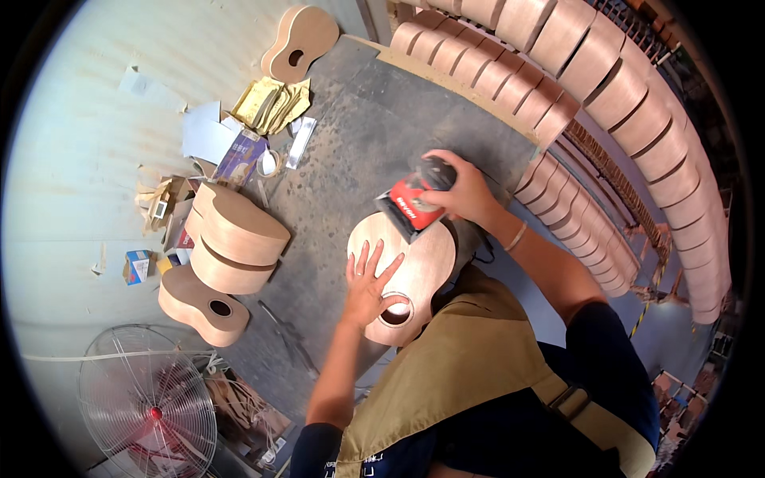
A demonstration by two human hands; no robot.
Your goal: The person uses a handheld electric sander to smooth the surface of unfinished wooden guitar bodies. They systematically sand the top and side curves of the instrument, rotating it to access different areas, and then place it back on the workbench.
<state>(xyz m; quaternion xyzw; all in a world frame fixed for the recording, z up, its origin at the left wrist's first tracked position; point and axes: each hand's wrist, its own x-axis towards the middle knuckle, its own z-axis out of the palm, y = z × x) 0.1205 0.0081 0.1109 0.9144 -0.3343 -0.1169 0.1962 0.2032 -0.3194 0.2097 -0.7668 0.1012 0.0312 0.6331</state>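
An unfinished wooden guitar body [416,265] lies soundhole-side up at the front edge of the grey bench, against my apron. My left hand [369,288] rests on its pale top, fingers spread, with the thumb beside the soundhole. My right hand [460,191] grips a red and black power sander [406,209], held at the body's upper end; whether its pad touches the wood I cannot tell. A black cord [484,256] hangs beside the body to the right.
Several guitar bodies [235,239] sit at left, another [299,44] at back. Papers and boxes [203,127] clutter the bench [390,103]. A caged fan [147,398] stands lower left. Long rows of curved wooden bodies [617,119] line the right.
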